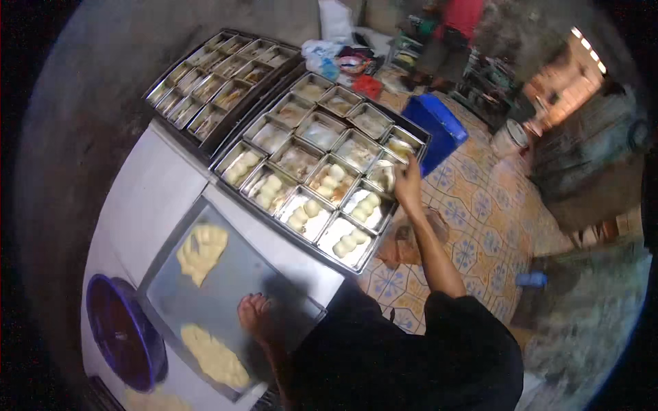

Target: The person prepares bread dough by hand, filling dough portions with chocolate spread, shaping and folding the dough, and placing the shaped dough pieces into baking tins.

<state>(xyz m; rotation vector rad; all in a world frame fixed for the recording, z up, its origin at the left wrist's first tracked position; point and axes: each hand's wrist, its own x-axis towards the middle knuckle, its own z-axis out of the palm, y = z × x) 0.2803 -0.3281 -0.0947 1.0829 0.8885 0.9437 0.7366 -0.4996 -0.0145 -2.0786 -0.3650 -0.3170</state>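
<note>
My right hand [409, 183] reaches into a small metal tin [375, 162] on the right side of a dark tray, its fingers closed around a pale dough piece [388, 179] there. Part of that dough is hidden by the hand. Rows of three or so round dough balls [349, 242] lie in the nearer tins, and several farther tins hold none. My left hand [254, 314] hovers above a flat grey tray [236, 264], its fingers curled. Whatever may be inside them is hidden. Flattened, torn dough [203, 250] lies at the far end of that grey tray, and another dough slab [216, 357] at its near end.
A second rack of tins [218, 79] stands at the far left. A purple basin [123, 335] sits left of the grey tray on the white table [147, 198]. Beyond the tins are a blue crate [439, 127], tiled floor [466, 226], plastic bags [321, 58] and a person in red [460, 20].
</note>
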